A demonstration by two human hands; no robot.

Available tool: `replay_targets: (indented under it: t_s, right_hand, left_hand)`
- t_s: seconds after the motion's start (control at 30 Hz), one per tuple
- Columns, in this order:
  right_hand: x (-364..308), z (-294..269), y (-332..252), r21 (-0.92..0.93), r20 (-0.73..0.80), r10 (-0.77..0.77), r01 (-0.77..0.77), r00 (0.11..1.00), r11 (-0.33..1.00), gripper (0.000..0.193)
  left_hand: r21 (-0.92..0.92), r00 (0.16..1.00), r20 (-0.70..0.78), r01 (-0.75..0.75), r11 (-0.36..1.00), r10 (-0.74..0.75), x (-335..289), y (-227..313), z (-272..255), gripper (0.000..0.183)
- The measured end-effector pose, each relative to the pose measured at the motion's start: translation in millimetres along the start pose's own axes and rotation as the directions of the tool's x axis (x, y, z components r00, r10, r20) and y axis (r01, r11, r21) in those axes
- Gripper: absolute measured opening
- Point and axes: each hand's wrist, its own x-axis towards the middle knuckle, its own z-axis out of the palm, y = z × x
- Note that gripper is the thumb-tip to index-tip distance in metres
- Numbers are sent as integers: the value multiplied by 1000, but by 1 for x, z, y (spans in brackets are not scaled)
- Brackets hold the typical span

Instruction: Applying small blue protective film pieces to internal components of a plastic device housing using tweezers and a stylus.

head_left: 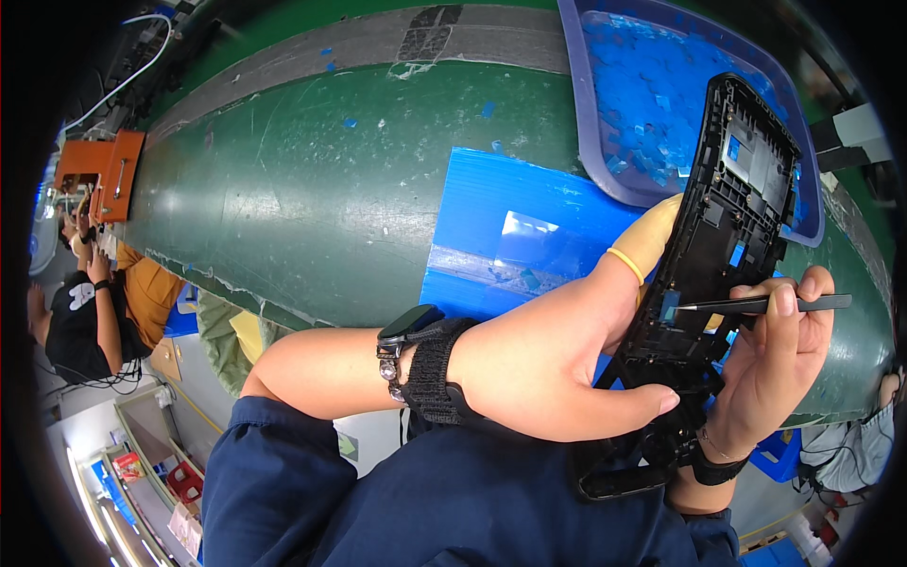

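Observation:
My left hand (557, 354) grips a long black plastic device frame (727, 217) from its left side, a yellow finger cot on the index finger behind it. A black watch and wrist strap sit on that forearm. My right hand (770, 364) holds black tweezers (765, 303) whose tip touches a small blue film piece (669, 308) on the frame's lower inner part. Both hands hover over the front edge of the green work surface (312, 198).
A blue plastic sheet (510, 231) lies on the green surface under the hands. A purple tray (652, 90) holding several blue film scraps stands at the back right. An orange fixture (99, 170) and another seated person (90, 307) are at the far left.

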Motion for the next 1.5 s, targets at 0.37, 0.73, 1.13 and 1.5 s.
replay_targets:
  t_s: [0.37, 0.73, 1.13, 1.5]
  right_hand:
    - [-1, 1, 0, -20, 18, -5, 5, 1000, 1000, 20]
    - [-2, 3, -1, -48, -11, 28, -29, 1000, 998, 20]
    - [-6, 7, 2, -34, 14, -17, 17, 1000, 999, 23]
    - [3, -14, -28, -232, 94, -265, 280, 960, 932, 27]
  left_hand:
    - [27, 1000, 10, -14, 1000, 14, 0, -2, -1, 88]
    - [-19, 999, -1, -51, 999, 51, 1, -2, 1, 87]
    - [171, 994, -111, 14, 985, 5, 2, 2, -4, 57]
    - [-238, 955, -142, 224, 945, -262, 11, 25, -9, 44]
